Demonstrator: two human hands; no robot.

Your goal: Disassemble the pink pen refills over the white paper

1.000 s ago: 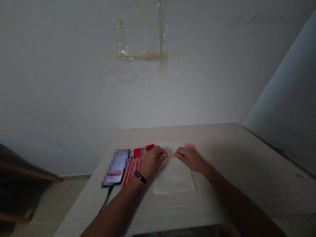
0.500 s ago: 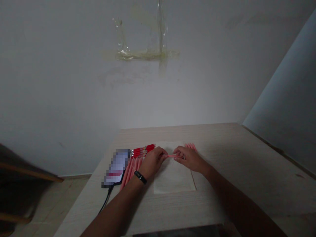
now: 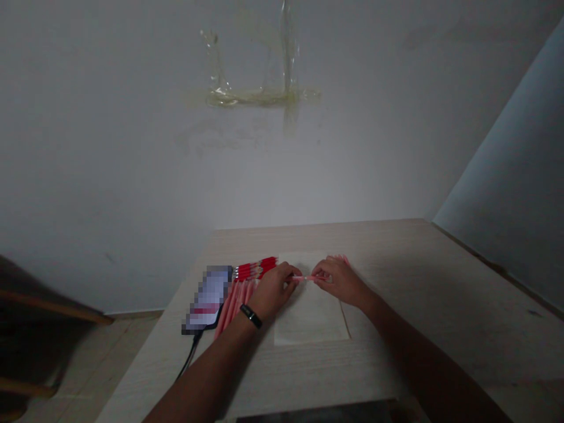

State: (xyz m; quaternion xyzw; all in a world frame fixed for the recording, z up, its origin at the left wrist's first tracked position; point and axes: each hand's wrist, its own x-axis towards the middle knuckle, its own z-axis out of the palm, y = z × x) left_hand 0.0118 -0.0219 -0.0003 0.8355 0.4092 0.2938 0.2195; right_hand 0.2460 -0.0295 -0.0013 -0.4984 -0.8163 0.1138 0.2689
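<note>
I can read nothing here. The phone point(image 3: 207, 298) on the table is blurred into blocks, so whatever its screen shows is lost to me. The red-barrelled pens point(image 3: 255, 269) and the pink tube point(image 3: 305, 278) I'm pinching are too small and dim for any print to show, and the sheet of paper point(image 3: 308, 317) under my hands carries no writing I can make out. The black band point(image 3: 251, 316) on my wrist shows no legible mark either.
</note>
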